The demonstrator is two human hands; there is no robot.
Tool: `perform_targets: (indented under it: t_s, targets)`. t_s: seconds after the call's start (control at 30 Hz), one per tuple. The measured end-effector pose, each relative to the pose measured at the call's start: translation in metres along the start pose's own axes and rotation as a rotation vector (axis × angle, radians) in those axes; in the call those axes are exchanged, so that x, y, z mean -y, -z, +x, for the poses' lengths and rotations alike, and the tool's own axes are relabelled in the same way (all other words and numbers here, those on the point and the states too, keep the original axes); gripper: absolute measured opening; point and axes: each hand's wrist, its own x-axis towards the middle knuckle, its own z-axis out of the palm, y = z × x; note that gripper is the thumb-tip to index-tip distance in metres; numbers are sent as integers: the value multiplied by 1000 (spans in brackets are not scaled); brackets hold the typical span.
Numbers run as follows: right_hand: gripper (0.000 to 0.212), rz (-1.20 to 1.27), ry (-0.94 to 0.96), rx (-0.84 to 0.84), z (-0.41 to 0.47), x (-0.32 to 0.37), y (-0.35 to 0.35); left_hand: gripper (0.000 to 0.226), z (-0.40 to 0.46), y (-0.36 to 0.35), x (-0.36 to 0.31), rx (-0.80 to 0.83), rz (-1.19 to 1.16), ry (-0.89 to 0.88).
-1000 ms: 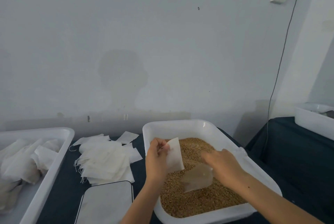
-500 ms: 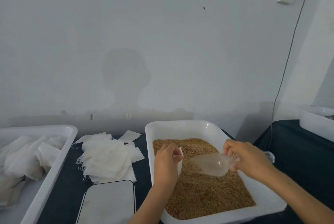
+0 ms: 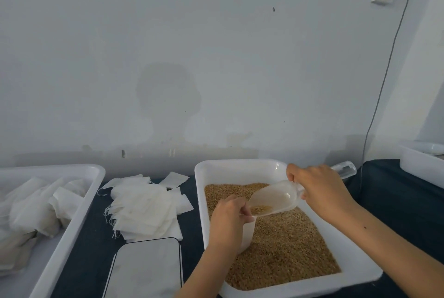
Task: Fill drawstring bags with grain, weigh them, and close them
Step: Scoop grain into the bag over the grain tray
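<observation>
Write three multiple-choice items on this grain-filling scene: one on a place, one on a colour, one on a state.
1. Where does the pile of empty bags lie?
A. left of the grain tub
B. inside the grain tub
C. right of the grain tub

2. What colour is the grain tub?
A. blue
B. white
C. black

3. How does the scoop stand?
A. lying flat in the grain
B. tipped toward the bag
C. hanging on the wall

Answers: A, the pile sits on the dark cloth left of the tub; B, its rim is white; B, the right hand tilts it toward the bag held by the left hand.
</observation>
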Motion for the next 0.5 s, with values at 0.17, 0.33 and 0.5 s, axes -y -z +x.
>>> perform_targets:
  t_s: [0.17,0.33,0.5]
  targets:
    - [24,163,-138,140,-6,-12,-7,23,0,-2,2,-33,-32,26]
    - [26,394,-266,432,-21,-7,-34,23,3,-2,5,-72,-119,123]
    - [43,411,-206,456,-30,17,-76,23,4,7,1,-139,-371,148]
